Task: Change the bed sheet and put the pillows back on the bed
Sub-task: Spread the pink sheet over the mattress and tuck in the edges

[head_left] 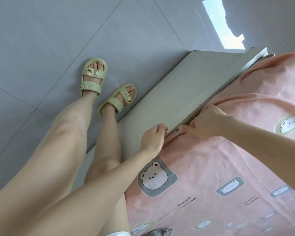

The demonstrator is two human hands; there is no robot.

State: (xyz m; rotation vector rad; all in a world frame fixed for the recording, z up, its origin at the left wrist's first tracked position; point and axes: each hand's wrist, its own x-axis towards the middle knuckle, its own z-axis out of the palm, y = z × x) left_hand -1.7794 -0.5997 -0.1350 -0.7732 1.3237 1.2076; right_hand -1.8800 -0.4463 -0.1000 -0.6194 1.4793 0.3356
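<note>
- The person's left forearm (pixel 92 181) lies nearest, crossing over bare legs (pixel 66 133) towards the bed's side.
- The pink bed sheet (pixel 211 167), printed with bears in grey and cream squares, covers the bed on the right and runs down to the bottom edge of view, just beside the thigh.
- The sheet's long edge lies bunched in a fold along the inner side of the bed frame (pixel 169 92). Towards the far corner it is loose and wrinkled.
- The right hand (pixel 205 122) is on that fold. Its fingers curl over and grip the cloth at the frame's edge, and its thumb presses the fold down.
- The left hand (pixel 152 137) is just beside it, nearer the body, with curled fingers whose tips meet the frame's edge where the sheet begins. Whether they pinch any cloth I cannot tell.
- The frame's side is a broad, bare grey-beige board that slants from the hands to the far corner, where a pale strip (pixel 255 57) shows.
- Both feet, in pale yellow sandals (pixel 93 77), stand close against the frame, with open floor to their left.
- The floor (pixel 41 40) is large grey tiles, with a bright patch of light (pixel 223 24) beyond the far corner.
</note>
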